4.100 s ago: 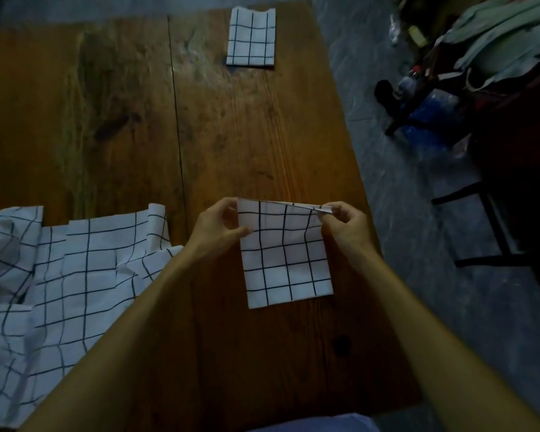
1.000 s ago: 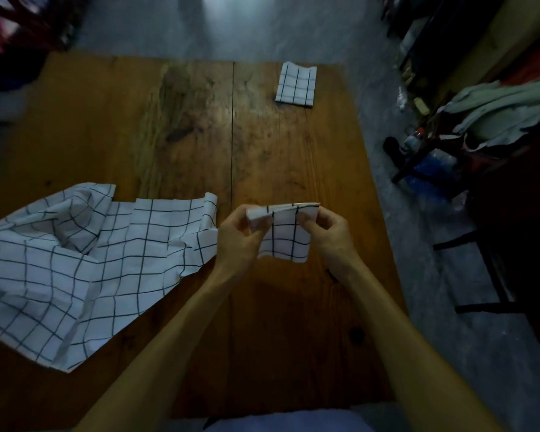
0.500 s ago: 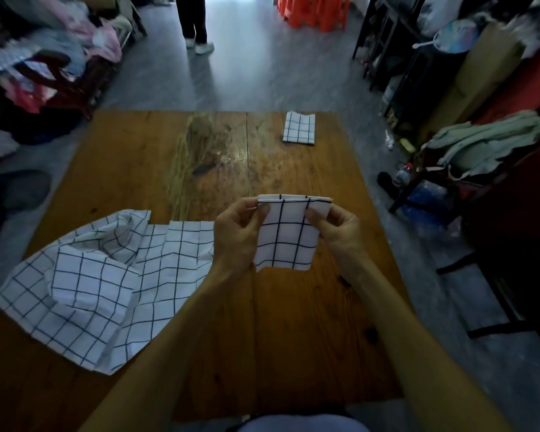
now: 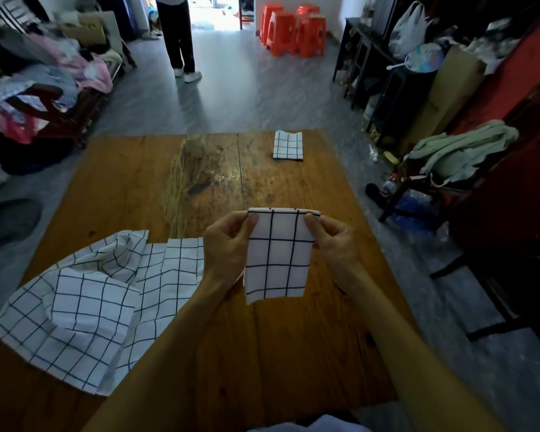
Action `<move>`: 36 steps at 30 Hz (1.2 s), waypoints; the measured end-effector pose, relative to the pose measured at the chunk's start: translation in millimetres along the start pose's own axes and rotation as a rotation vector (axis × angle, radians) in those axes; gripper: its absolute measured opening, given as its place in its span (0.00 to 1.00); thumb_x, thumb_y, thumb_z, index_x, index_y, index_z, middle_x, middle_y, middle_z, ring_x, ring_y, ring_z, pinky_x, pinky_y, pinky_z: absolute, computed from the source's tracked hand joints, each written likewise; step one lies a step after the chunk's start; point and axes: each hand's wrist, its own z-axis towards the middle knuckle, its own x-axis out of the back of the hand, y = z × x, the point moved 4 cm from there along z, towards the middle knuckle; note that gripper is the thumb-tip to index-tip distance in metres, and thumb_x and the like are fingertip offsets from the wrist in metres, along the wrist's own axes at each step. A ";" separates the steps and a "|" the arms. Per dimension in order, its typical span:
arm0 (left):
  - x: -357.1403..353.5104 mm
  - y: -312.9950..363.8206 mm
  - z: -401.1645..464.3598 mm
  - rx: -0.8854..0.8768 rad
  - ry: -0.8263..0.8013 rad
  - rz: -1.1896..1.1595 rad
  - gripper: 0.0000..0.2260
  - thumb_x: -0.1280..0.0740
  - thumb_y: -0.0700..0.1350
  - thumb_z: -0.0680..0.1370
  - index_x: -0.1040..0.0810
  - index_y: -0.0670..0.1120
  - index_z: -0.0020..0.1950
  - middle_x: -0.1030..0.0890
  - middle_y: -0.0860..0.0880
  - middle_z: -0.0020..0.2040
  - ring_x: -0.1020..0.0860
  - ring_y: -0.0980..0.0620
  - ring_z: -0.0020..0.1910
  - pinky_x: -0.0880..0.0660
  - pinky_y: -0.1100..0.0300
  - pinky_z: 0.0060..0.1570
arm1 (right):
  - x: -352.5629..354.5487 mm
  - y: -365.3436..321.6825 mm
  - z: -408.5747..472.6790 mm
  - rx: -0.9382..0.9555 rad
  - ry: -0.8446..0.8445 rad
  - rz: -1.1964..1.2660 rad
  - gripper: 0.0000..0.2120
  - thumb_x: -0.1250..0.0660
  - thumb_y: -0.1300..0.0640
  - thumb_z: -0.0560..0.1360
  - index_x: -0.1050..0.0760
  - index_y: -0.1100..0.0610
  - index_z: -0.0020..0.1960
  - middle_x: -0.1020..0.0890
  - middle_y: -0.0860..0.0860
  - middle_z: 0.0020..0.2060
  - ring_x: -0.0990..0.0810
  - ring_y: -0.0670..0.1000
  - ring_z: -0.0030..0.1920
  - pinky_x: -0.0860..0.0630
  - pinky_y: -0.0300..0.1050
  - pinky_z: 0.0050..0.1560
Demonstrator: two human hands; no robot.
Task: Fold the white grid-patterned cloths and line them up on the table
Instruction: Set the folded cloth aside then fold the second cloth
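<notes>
Hands: left hand [image 4: 228,244] and right hand [image 4: 334,241] pinch the folded grid cloth's [image 4: 276,260] top corners, lifted; it probably goes next beside the placed folded cloth [image 4: 288,145] beyond.

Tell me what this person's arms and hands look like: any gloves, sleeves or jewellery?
Both forearms are bare, with no sleeves in view. The left hand and right hand wear no gloves, and no rings, watch or bracelets show on the fingers or wrists. Only a bit of pale clothing shows at the bottom edge.
</notes>
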 end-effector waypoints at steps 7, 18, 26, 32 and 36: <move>0.9 -4.6 -2.7 0.023 0.009 0.039 0.04 0.34 0.45 0.78 0.20 0.50 0.45 0.18 0.51 0.40 0.19 0.56 0.39 0.22 0.63 0.36 | -4.5 -2.2 -6.5 0.062 0.064 -0.109 0.14 0.40 0.53 0.80 0.21 0.60 0.44 0.21 0.48 0.32 0.22 0.44 0.31 0.26 0.36 0.28; -1.8 -11.1 -6.2 0.107 0.036 -0.017 0.05 0.35 0.46 0.78 0.21 0.48 0.48 0.17 0.45 0.41 0.18 0.48 0.40 0.20 0.54 0.35 | -0.6 8.9 -10.7 0.017 0.021 -0.098 0.13 0.39 0.50 0.79 0.23 0.58 0.47 0.19 0.51 0.37 0.19 0.51 0.37 0.22 0.43 0.33; 2.4 -15.1 -8.1 0.004 0.080 0.157 0.06 0.34 0.47 0.78 0.24 0.48 0.52 0.20 0.47 0.47 0.20 0.47 0.46 0.20 0.59 0.41 | -0.1 10.3 -13.4 0.091 0.012 -0.263 0.11 0.37 0.47 0.77 0.21 0.52 0.43 0.17 0.50 0.36 0.18 0.49 0.37 0.20 0.47 0.35; -25.2 16.8 5.7 -0.442 -0.185 0.537 0.15 0.35 0.53 0.76 0.22 0.45 0.55 0.19 0.49 0.51 0.22 0.53 0.51 0.25 0.48 0.52 | -8.2 3.6 -15.6 0.224 -0.066 -0.586 0.15 0.39 0.43 0.77 0.20 0.52 0.45 0.23 0.50 0.30 0.29 0.44 0.28 0.33 0.41 0.27; -33.4 18.2 8.9 -0.433 -0.278 0.508 0.05 0.31 0.47 0.75 0.20 0.47 0.41 0.26 0.63 0.34 0.26 0.67 0.36 0.32 0.63 0.42 | -12.9 -0.1 -16.4 0.285 -0.127 -0.656 0.11 0.38 0.47 0.79 0.20 0.51 0.47 0.24 0.45 0.28 0.29 0.45 0.28 0.36 0.37 0.27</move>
